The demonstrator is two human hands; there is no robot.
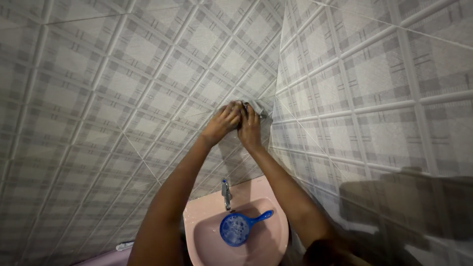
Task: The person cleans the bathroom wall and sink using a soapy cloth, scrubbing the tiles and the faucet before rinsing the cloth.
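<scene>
Both my arms reach up to the corner where two grey plaid-tiled walls meet. My left hand (222,122) and my right hand (250,126) are pressed close together there, both clutching a small grey cloth (253,106) against the tiles. The cloth pokes out above and to the right of my fingers; most of it is hidden by the hands. Below my arms stands a pink washbasin (276,241) with a metal tap (226,194) at its back rim. A blue scoop with a handle (237,227) lies in the bowl.
Tiled walls (123,98) fill the left and right of the view, meeting in a corner seam (277,74). A dark shadow (409,207) falls on the right wall at lower right. A purple surface with a small pale object (124,245) shows at the bottom left.
</scene>
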